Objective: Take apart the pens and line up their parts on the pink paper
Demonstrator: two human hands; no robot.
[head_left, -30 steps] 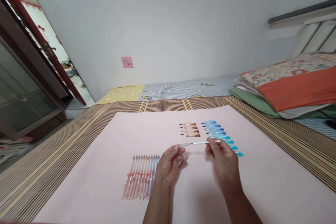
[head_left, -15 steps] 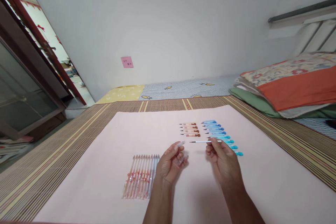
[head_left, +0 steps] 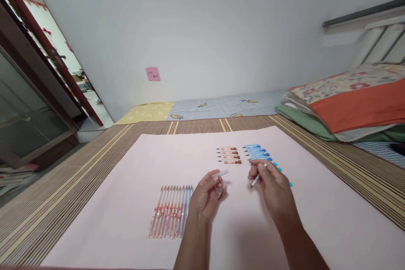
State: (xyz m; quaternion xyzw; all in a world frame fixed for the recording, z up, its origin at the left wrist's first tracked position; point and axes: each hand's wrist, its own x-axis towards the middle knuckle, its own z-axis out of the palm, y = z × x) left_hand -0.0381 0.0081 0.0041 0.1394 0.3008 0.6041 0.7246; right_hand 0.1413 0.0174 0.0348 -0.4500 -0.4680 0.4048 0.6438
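My left hand (head_left: pixel 209 190) is closed around two clear plastic pieces. One is a slim translucent tube (head_left: pixel 220 173) pinched at the fingertips; the other, lower piece (head_left: pixel 219 190) rests among the curled fingers. My right hand (head_left: pixel 268 183) pinches a thin white stick with a dark tip (head_left: pixel 255 180), slanting down to the left. Beyond the hands lie several short brown-ended pencils (head_left: pixel 229 157) in a column. Several blue-ended ones (head_left: pixel 257 154) lie to their right, some of them partly hidden by my right hand. Left of my left forearm, several clear pens with red and pink patterns (head_left: pixel 167 213) form a row.
A pale pink sheet (head_left: pixel 104 202) covers the striped mat (head_left: pixel 104 147). Folded bedding (head_left: pixel 354 105) is piled at the right. A pink note (head_left: pixel 153 74) sticks to the wall behind, and an open doorway (head_left: pixel 60 50) shows at the left.
The white stick in my right hand has swung from level, tip leftward, to steeply slanted with its tip down. My left hand has barely moved; its slim tube points a little further right.
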